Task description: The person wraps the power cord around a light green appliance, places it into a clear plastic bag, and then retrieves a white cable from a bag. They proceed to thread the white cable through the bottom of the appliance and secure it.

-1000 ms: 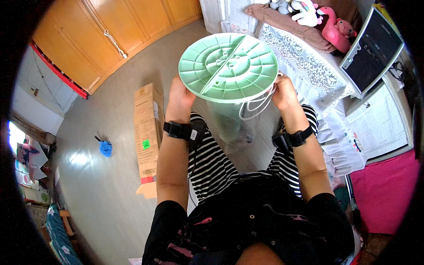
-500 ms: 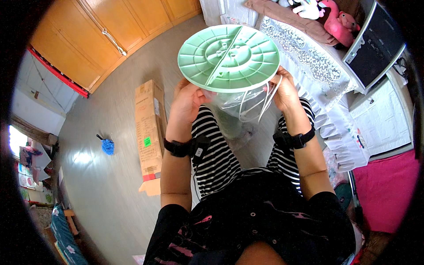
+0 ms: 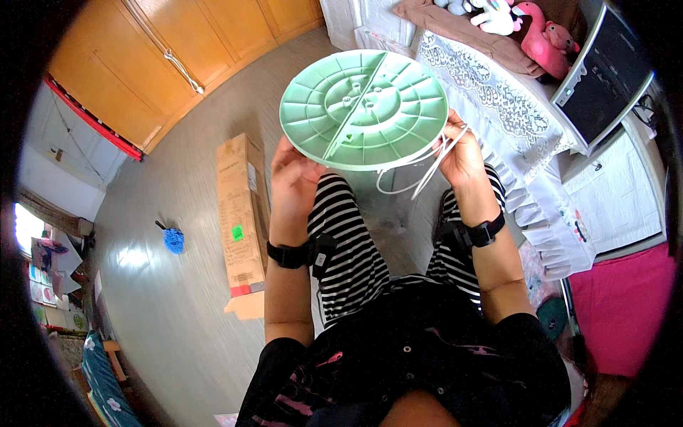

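Between my hands is a round, pale green plastic base (image 3: 398,135), its ribbed underside facing up and a straight seam running across it. My left hand (image 3: 292,171) grips its left rim, with the fingers partly hidden behind the disc. On the right, my right hand (image 3: 461,153) holds the rim, its thumb at the edge. A thin white cord (image 3: 427,176) hangs in loops by my right hand and below the base. Whatever is under the disc is mostly hidden by it.
An opened long cardboard box (image 3: 238,206) lies on the floor to the left. Beyond it is a blue fluffy duster (image 3: 173,240). At the right stand a lace-covered piece of furniture (image 3: 491,92) with soft toys and a dark screen (image 3: 605,71). Wooden cabinets (image 3: 163,57) line the far wall.
The green base has come slightly lower and nearer, and its underside faces me more. The clear plastic seen beneath it is now mostly out of sight.
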A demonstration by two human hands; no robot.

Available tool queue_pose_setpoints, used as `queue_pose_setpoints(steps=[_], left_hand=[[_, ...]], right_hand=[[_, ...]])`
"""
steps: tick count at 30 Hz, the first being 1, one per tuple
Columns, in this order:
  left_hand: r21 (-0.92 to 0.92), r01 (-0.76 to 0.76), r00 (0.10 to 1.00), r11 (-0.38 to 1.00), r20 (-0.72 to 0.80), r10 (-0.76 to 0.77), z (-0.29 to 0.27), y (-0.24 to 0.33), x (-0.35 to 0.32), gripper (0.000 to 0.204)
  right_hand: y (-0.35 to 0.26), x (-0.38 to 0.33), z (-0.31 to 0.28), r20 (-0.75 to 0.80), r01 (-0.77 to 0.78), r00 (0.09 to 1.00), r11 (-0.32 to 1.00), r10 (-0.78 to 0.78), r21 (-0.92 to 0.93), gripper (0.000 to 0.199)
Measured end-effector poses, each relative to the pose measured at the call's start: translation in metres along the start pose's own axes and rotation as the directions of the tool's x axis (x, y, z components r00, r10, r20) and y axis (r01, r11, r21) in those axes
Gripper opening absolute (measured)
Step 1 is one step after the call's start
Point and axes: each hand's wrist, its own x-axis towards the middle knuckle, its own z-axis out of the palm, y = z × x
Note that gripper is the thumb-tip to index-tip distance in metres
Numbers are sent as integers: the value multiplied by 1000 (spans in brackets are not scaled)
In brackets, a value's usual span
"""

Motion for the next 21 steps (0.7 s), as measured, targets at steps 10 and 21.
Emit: queue_pose_setpoints(steps=[10,21], left_hand=[[526,288,930,800,44,-364,-22,-18,-30,15],[714,58,726,698,450,-520,26,-37,-53,78]], right_hand=[[-22,-28,6,-1,-27,1000,958,28,-286,31],[-35,-86,13,-102,291,939,917,-329,-274,9]])
